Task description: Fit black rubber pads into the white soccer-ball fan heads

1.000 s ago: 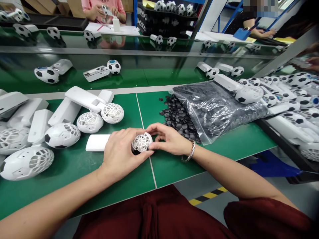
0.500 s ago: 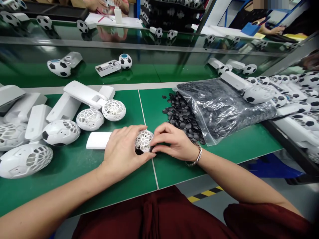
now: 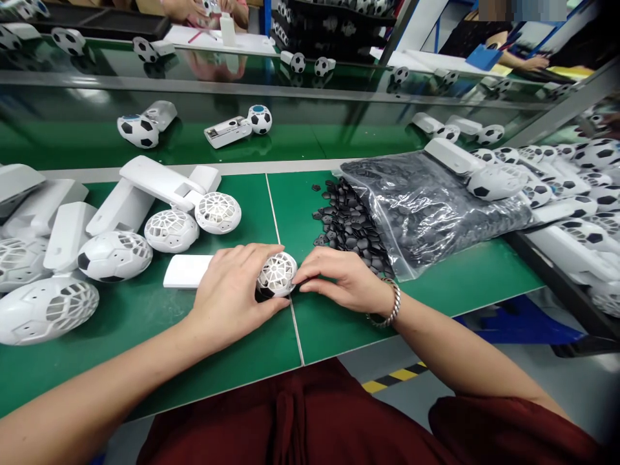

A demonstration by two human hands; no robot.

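Note:
My left hand (image 3: 237,281) is wrapped round the ball head of a white soccer-ball device (image 3: 277,274). Its openwork grille faces up, and a black patch shows low on its side. The flat white handle of this device pokes out on the far side of my left hand and lies on the green table. At the ball's right edge, my right hand (image 3: 334,278) has thumb and fingertips in a pinch; anything between them is too small to make out. Just beyond that hand lies a pile of small black pieces (image 3: 351,223).
A clear plastic bag (image 3: 426,206) of black pieces lies behind the pile. Several white ball-headed devices (image 3: 116,255) rest at my left, and more (image 3: 581,219) are heaped at far right. Beyond the table, a green conveyor (image 3: 310,135) carries others. People sit across it.
My right fingertips have eased slightly back from the ball's lower right edge, where a black piece showed earlier. The devices on the nearer conveyor have shifted right.

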